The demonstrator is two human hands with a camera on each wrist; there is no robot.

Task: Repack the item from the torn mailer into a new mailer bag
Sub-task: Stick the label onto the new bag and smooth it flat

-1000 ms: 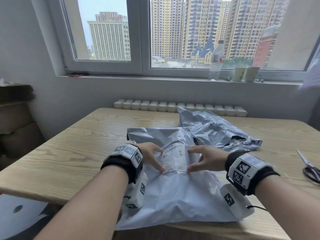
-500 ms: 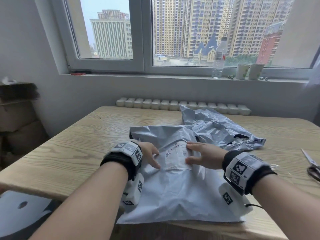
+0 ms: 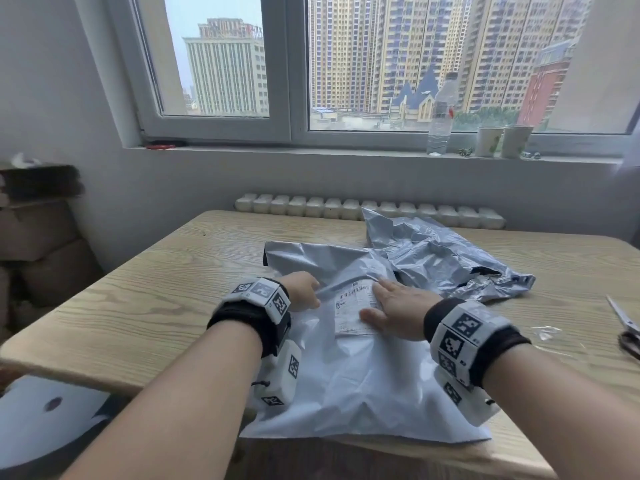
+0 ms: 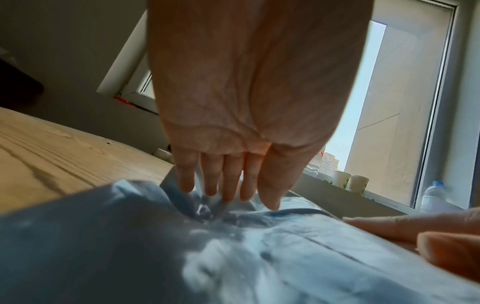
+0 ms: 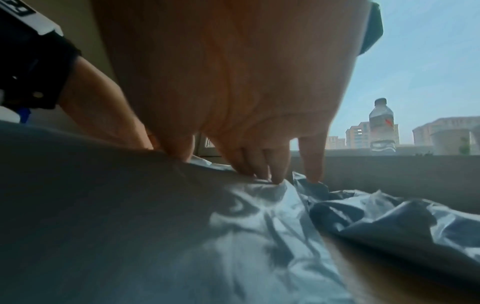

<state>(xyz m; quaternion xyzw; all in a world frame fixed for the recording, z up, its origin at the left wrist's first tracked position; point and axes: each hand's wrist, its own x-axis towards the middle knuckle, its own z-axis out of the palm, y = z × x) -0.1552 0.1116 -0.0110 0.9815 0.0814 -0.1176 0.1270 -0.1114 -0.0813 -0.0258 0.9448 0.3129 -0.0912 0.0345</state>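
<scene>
The new mailer bag [image 3: 360, 386] lies flat on the wooden table [image 3: 138, 306], near edge hanging slightly over the front. It looks bulked w/ the item inside (item itself hidden, so that's a judgement). A white shipping label [image 3: 353, 311] sits on top.

The right hand [image 3: 393, 315] lies palm-down, fingers straight, on the label's right side, prob. to pin the bag and smooth the label. It grips nothing.

The left hand [image 3: 303, 291] sits at the label's upper-left. In the left wrist view its fingers [image 4: 228, 179] reach straight down and dig into a pucker of the plastic, pressing more than pinching, likely tucking the flap along the fold line.

The torn mailer [image 3: 446, 258] lies crumpled behind and to the right, touching the new bag's far corner, out of the way. Scissors [image 3: 627, 327] rest at the table's right edge.
</scene>
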